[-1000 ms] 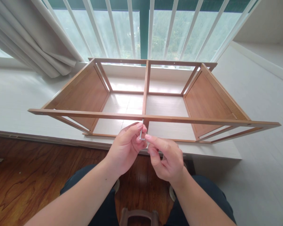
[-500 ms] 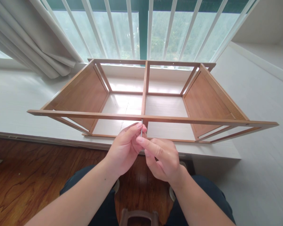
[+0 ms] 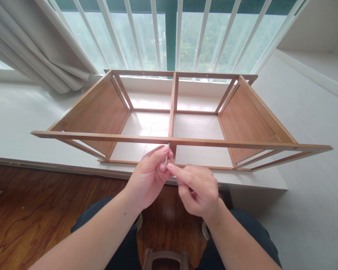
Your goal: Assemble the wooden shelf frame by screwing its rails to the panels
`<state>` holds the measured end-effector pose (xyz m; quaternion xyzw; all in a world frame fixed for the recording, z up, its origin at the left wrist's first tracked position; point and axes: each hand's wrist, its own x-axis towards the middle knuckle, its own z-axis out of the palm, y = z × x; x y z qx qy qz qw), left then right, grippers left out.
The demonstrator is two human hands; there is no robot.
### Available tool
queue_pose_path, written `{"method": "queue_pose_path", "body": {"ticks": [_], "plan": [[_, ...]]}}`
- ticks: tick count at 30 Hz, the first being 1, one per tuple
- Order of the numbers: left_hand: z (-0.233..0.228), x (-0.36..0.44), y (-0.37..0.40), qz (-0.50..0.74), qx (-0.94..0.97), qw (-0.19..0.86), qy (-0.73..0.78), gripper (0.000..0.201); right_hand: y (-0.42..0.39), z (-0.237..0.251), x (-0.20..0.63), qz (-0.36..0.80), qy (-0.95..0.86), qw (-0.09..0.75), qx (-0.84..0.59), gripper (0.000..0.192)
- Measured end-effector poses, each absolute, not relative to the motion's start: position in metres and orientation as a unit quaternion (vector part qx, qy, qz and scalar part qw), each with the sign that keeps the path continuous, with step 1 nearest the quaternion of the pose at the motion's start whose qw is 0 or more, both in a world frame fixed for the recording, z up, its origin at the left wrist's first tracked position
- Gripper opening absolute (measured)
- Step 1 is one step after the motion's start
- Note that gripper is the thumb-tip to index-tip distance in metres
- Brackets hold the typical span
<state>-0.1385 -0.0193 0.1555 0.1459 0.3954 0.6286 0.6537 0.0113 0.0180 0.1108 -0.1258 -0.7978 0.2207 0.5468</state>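
A pale curtain (image 3: 39,48) hangs bunched at the far left, over a white ledge (image 3: 17,116) that runs below a window with white bars (image 3: 157,33). On that ledge lies a wooden shelf frame (image 3: 101,108), turned on its side with its open face upward: a solid panel at each end, thin rails between them, and a middle bar running from the far rail to the near one. The near rail (image 3: 73,135) stretches across the whole view, just above the hands. Below the ledge is a dark wood floor (image 3: 31,213). The left hand (image 3: 149,176) is curled, thumb and forefinger pinched on the short upright shaft of a small metal hex key (image 3: 166,159), whose upper tip meets the underside of the near rail right where the middle bar joins it. Just to the right, touching the left hand's fingertips, the right hand (image 3: 198,191) is loosely closed with its forefinger stretched out to the lower end of the key; whether it truly grips the key or only presses against it cannot be told. Both forearms come up from the bottom edge over dark trousers (image 3: 242,225), and the top of a brown stool (image 3: 166,257) shows between the knees.
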Motion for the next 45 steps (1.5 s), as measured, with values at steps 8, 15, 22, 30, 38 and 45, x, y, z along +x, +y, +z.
{"method": "queue_pose_path", "body": {"ticks": [8, 15, 22, 30, 38, 45], "plan": [[0.1533, -0.1388, -0.0203, 0.628, 0.158, 0.649, 0.398, 0.029, 0.0188, 0.1123, 0.0099, 0.233, -0.795, 0.549, -0.116, 0.051], [0.1563, -0.1387, -0.0220, 0.627, 0.157, 0.654, 0.393, 0.027, 0.0162, 0.1149, 0.0115, 0.233, -0.786, 0.562, -0.113, 0.054], [0.1535, -0.1397, -0.0209, 0.616, 0.171, 0.658, 0.398, 0.028, 0.0169, 0.1133, 0.0084, 0.241, -0.786, 0.562, -0.088, 0.060], [0.1558, -0.1369, -0.0187, 0.617, 0.164, 0.657, 0.401, 0.025, 0.0189, 0.1124, 0.0039, 0.219, -0.810, 0.541, -0.061, 0.057], [0.1522, -0.1375, -0.0183, 0.627, 0.158, 0.650, 0.399, 0.026, 0.0188, 0.1117, 0.0064, 0.189, -0.815, 0.537, -0.107, 0.055], [0.1504, -0.1381, -0.0185, 0.629, 0.163, 0.648, 0.397, 0.026, 0.0177, 0.1137, 0.0059, 0.182, -0.810, 0.544, -0.118, 0.050]]}}
